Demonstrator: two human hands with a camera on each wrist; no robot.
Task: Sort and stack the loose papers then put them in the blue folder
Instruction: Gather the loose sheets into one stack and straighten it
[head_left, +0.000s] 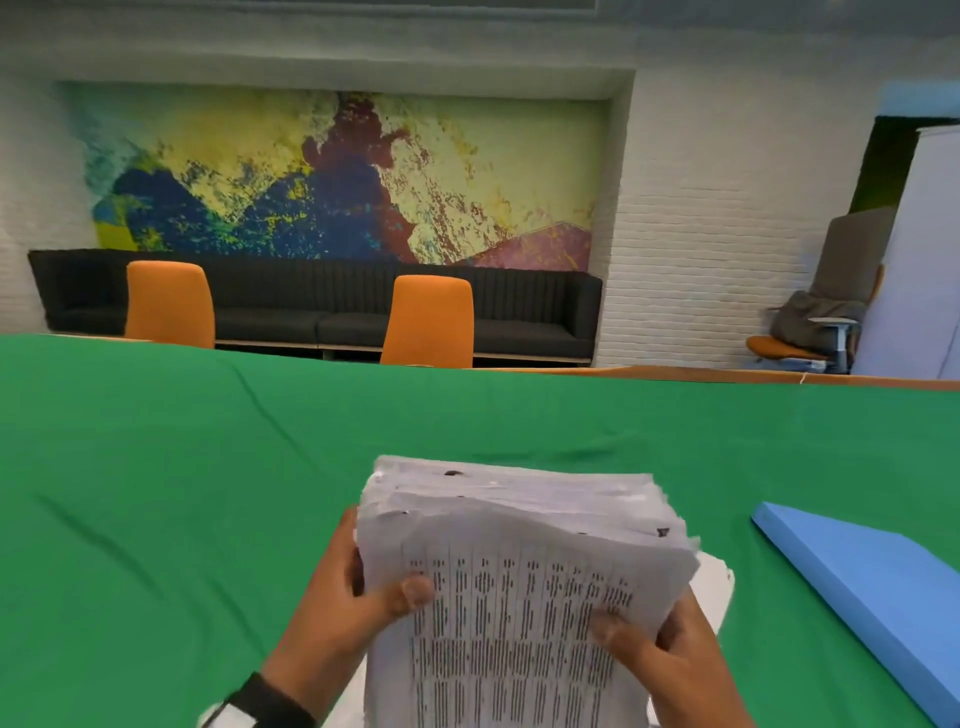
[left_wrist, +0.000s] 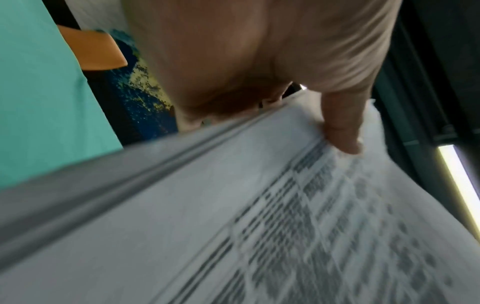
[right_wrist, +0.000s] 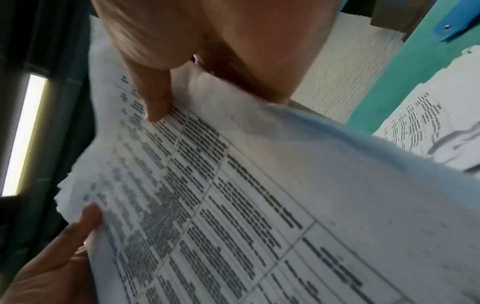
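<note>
A thick stack of printed white papers (head_left: 519, 587) stands tilted up off the green table, its uneven top edges fanned. My left hand (head_left: 353, 603) grips its left side, thumb across the printed front sheet. My right hand (head_left: 660, 644) grips the right side the same way. The left wrist view shows my left hand (left_wrist: 259, 61) with the thumb on the stack of papers (left_wrist: 259, 216). The right wrist view shows my right hand (right_wrist: 207, 45) with its thumb pressed on the papers (right_wrist: 259, 195). A closed blue folder (head_left: 872, 592) lies flat to the right.
More loose printed sheets (right_wrist: 426, 127) lie on the green cloth (head_left: 208, 493) behind the stack, toward the folder. Two orange chairs (head_left: 428, 319) and a black sofa (head_left: 322, 306) stand beyond the table's far edge.
</note>
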